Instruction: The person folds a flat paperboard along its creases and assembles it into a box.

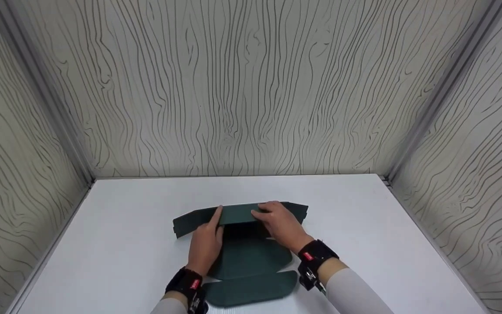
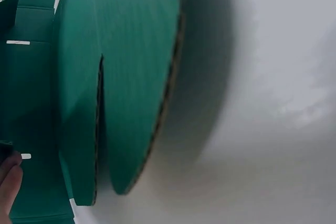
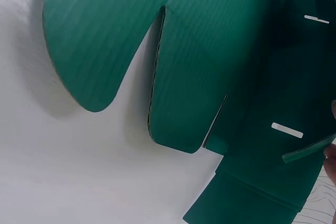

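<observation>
Pale sleeves reach in from the bottom of my head feed. Beyond them I see booth walls patterned with dark wavy lines, grey strips at the corners. A white tabletop spans the space between, faintly glossy on the wrist feeds. Toward its near side lies the dark green cardboard, partly folded, its narrow back panel raised. The right hand angles in from its side, bent fingers and thumb clamped on that panel; the left hand slants up opposite, index finger straight, thumb below, pinching it too. Black wristbands sit behind both hands.
</observation>
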A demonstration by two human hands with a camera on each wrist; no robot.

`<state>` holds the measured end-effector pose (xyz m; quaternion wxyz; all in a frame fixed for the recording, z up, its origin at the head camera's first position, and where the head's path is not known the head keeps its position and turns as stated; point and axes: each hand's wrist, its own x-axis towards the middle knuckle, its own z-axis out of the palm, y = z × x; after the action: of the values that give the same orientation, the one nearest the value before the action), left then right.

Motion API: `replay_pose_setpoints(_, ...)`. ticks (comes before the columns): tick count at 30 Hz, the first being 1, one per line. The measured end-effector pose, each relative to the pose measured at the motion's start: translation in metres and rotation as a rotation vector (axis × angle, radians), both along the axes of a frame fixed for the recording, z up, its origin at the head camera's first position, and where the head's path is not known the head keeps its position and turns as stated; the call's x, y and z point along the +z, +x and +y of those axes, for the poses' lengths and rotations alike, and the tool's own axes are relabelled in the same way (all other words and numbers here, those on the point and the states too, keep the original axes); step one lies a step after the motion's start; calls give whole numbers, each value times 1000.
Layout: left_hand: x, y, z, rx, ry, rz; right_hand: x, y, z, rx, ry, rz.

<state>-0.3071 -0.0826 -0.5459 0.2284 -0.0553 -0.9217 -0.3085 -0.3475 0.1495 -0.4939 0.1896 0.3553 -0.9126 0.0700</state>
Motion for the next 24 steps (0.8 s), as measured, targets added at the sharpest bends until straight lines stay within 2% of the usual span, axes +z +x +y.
replay_pose_setpoints(4,0,-1,0,-11,-17,30,1,-1,-1,22,-3,-7)
replay_pose_setpoints(10,3,0,2,-22,-14,17,3,-2,-4,52,-21,-75)
replay_pose_setpoints(18,4,0,8,-44,10,4,2,-3,-5,29,35,-94)
replay_pose_setpoints(21,4,0,11,-52,51,-2,2,-3,-5,23,44,-105)
replay_pose_setpoints(24,6,-2,12,-72,141,-14,3,-4,-5,23,30,-110)
